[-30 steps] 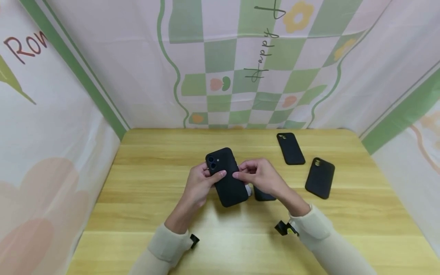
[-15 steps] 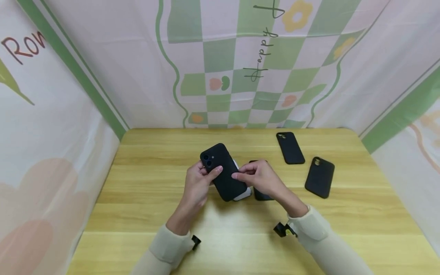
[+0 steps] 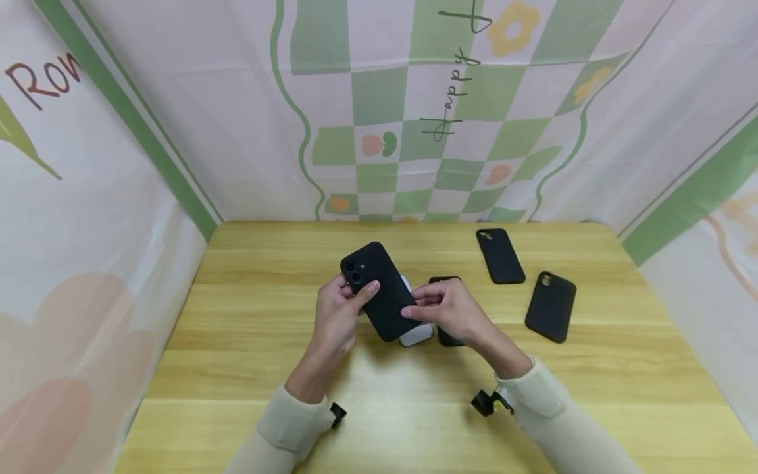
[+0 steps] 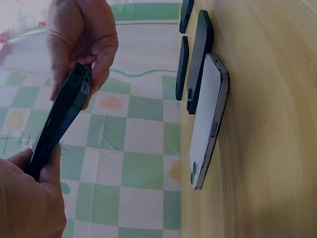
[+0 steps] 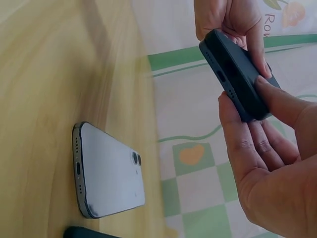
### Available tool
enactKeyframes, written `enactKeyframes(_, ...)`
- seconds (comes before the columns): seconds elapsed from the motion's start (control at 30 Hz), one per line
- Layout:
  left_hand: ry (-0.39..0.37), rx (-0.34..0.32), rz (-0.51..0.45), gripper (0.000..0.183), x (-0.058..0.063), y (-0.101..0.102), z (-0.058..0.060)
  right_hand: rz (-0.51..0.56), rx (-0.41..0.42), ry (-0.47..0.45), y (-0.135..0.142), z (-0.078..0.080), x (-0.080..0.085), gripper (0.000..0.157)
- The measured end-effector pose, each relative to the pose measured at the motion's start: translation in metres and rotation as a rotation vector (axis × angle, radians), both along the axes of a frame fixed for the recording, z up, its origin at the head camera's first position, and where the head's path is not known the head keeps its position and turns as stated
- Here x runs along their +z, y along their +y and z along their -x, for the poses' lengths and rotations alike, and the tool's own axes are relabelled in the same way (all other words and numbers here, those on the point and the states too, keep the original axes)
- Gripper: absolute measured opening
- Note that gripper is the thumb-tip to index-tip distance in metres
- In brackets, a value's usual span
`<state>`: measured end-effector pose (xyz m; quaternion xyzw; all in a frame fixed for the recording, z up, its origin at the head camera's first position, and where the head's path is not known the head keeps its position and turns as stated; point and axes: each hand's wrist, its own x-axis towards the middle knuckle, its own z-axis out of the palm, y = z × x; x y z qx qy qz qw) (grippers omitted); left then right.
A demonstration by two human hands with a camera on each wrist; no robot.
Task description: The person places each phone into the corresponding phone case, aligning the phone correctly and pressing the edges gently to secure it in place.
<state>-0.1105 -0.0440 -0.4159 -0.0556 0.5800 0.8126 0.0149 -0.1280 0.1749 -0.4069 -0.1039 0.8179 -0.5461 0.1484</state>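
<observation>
Both hands hold a black-cased phone (image 3: pixel 379 306) above the table, camera end up and left. My left hand (image 3: pixel 336 308) grips its left side, thumb on the back and fingers behind. At the lower right edge, my right hand (image 3: pixel 449 309) pinches the case between thumb and fingers. The right wrist view shows the cased phone (image 5: pixel 240 74) from its port end, with the case rim standing off the phone at that end. Beneath it on the table lies a white-backed phone (image 5: pixel 109 173), partly covered in the head view.
A dark phone-shaped piece (image 3: pixel 448 338) lies beside the white phone, partly under the right hand. Two empty black phone cases, one at the back (image 3: pixel 501 257) and one further right (image 3: pixel 551 307), lie on the wooden table (image 3: pixel 254 263). Printed curtains (image 3: pixel 385 99) surround the table.
The cased phone has moved up and left with the left hand, exposing more of the white phone below. The right hand stays at its lower right edge.
</observation>
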Motion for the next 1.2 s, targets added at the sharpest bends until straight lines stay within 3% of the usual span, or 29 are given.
enactKeyframes(0.83, -0.007, -0.016, -0.116, 0.041, 0.001, 0.001, 0.004, 0.069, 0.018, 0.034, 0.005, -0.002, 0.0, 0.036)
enactKeyframes(1.2, -0.044, -0.021, -0.188, 0.041, 0.0, 0.002, 0.006, 0.137, 0.085, 0.071, 0.01, -0.001, -0.003, 0.035)
